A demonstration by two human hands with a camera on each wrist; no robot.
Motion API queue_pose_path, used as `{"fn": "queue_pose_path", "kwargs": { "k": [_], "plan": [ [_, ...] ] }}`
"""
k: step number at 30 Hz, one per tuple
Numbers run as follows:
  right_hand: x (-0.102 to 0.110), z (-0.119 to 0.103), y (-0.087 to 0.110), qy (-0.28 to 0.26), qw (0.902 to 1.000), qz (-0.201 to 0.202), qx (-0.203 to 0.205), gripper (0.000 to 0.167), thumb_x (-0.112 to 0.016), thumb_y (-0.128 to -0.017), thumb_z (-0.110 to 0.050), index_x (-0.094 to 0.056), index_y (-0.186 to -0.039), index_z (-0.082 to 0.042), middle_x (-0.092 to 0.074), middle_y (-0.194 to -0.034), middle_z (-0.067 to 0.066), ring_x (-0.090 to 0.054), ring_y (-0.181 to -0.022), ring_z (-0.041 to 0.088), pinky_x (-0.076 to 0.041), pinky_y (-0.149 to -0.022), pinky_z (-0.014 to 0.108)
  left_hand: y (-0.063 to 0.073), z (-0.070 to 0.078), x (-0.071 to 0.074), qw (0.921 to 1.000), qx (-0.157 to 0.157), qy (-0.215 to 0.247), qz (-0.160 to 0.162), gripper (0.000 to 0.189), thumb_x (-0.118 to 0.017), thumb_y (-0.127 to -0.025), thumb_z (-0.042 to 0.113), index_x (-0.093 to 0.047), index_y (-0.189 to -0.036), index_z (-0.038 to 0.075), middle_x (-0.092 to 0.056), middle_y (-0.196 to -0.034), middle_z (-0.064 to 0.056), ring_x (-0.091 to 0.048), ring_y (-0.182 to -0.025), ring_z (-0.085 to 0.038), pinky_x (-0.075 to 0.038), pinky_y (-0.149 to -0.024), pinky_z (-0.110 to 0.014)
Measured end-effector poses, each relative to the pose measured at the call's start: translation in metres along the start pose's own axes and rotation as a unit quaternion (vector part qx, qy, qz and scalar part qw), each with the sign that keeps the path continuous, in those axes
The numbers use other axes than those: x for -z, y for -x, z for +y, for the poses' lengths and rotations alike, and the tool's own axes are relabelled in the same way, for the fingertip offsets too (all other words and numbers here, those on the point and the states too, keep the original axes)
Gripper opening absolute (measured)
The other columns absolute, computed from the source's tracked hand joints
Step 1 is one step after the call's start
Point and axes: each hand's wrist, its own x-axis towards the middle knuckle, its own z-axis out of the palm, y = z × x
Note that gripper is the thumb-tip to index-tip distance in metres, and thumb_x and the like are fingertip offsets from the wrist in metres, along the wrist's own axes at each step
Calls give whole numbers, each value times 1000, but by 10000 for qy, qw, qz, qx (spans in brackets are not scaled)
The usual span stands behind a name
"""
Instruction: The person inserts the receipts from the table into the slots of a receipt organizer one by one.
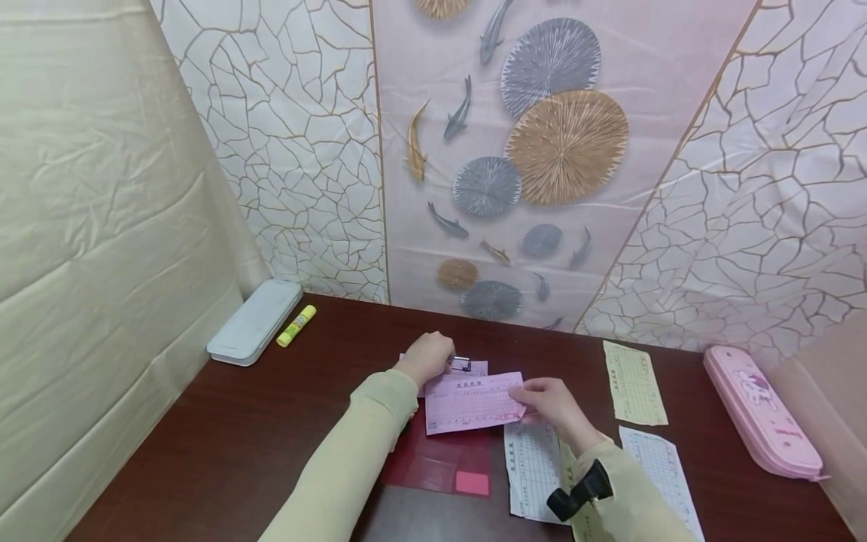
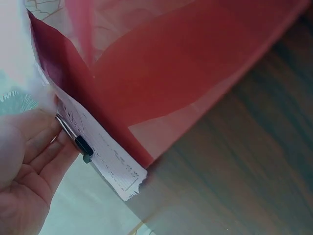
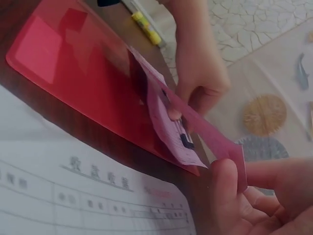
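Observation:
A translucent red clipboard (image 1: 433, 459) lies on the table in front of me. At its far edge my left hand (image 1: 427, 357) grips the metal clip (image 2: 73, 134), fingers at the clip's handle. One pink receipt slip (image 2: 115, 161) lies under that clip on the board. My right hand (image 1: 552, 405) pinches a second pink receipt slip (image 1: 467, 406) by its right edge, thumb on top. This slip is tilted above the board and overlaps the first one in the head view. Its far end is close to the clip and the left hand in the right wrist view.
White forms (image 1: 531, 467) and a yellow sheet lie under my right forearm. Further right are a yellow slip (image 1: 635, 384), another white form (image 1: 667, 470) and a pink pencil case (image 1: 762, 414). A pale case (image 1: 256, 324) and yellow glue stick (image 1: 296, 326) lie at back left.

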Motion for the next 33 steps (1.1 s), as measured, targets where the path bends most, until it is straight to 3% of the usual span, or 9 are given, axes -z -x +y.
{"fn": "queue_pose_path", "kwargs": {
  "k": [11,20,26,33],
  "plan": [
    [-24,-2,-5,-530,9984,-137,-146,23,-65,-88,-9,-64,-100,10,-67,-79,12,-62,-60,14,-55,-57,31,-5,-4,-5,9998,-169,17,129,13,-79,-74,17,-68,-66,17,-67,-73,7,-59,-69,-10,-48,-67,-25],
    [-55,-7,-10,-1052,9940,-45,-288,20,-61,-90,-4,-61,-101,12,-63,-73,13,-61,-51,13,-55,-54,30,-2,-6,0,10000,-93,3,-34,9,-78,-77,22,-75,-84,17,-71,-86,5,-65,-83,-14,-51,-76,-28],
    [-71,-10,-14,-1566,9873,-70,-262,12,-57,-90,1,-56,-95,12,-59,-65,11,-59,-46,13,-54,-49,28,1,-6,4,9998,-183,62,-100,11,-77,-78,24,-75,-85,17,-71,-86,6,-64,-81,-12,-50,-74,-26],
    [-78,-10,-17,-1442,9889,178,-302,11,-56,-90,-2,-50,-84,5,-54,-62,7,-58,-44,11,-53,-47,26,0,-6,0,9995,-295,-49,33,8,-77,-79,23,-75,-84,17,-71,-86,5,-65,-81,-12,-50,-73,-26]
  ]
}}
